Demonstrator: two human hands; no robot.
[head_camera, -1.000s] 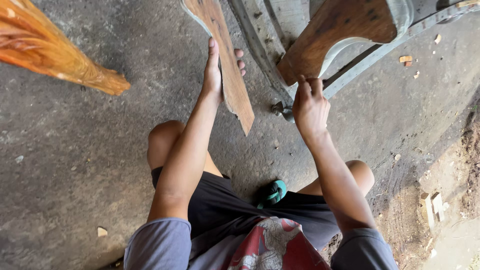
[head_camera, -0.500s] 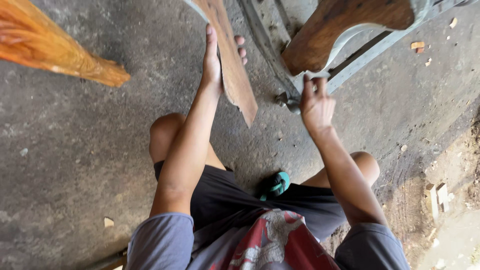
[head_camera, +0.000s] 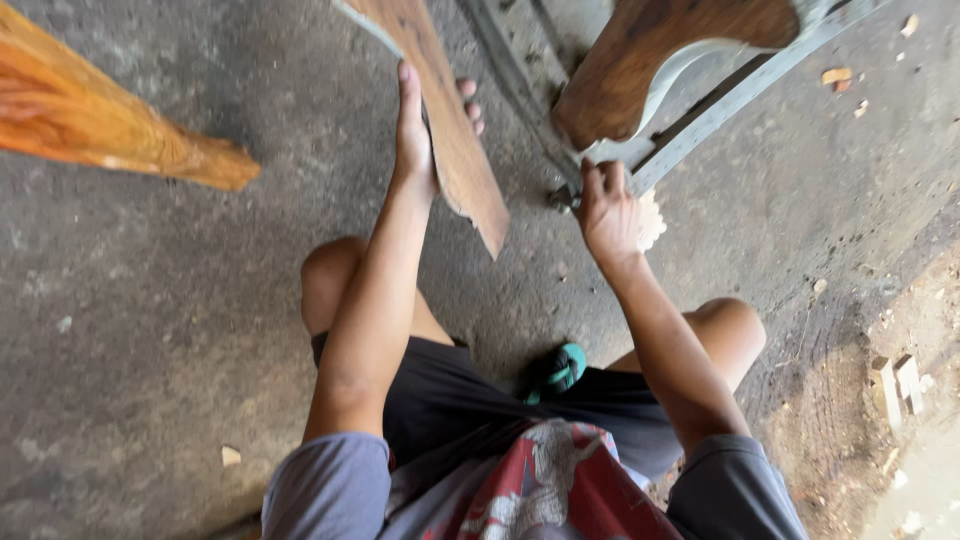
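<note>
My left hand grips the edge of a flat brown wooden board, with the fingers wrapped around its far side. The board hangs tilted above the concrete floor. My right hand is closed on a small pale wad, right below the rounded end of a curved brown wooden piece. That piece rests against a grey metal bar. A small metal fitting sits between the board and my right hand. My knees and dark shorts fill the lower middle.
An orange wooden beam juts in from the upper left. A teal object lies between my legs. Small wood offcuts and chips lie on the dirt strip at the right. The floor is rough grey concrete.
Both hands keep their holds. My right hand has shifted slightly down the metal bar, and the pale wad now shows beside it. The view has drifted a little.
</note>
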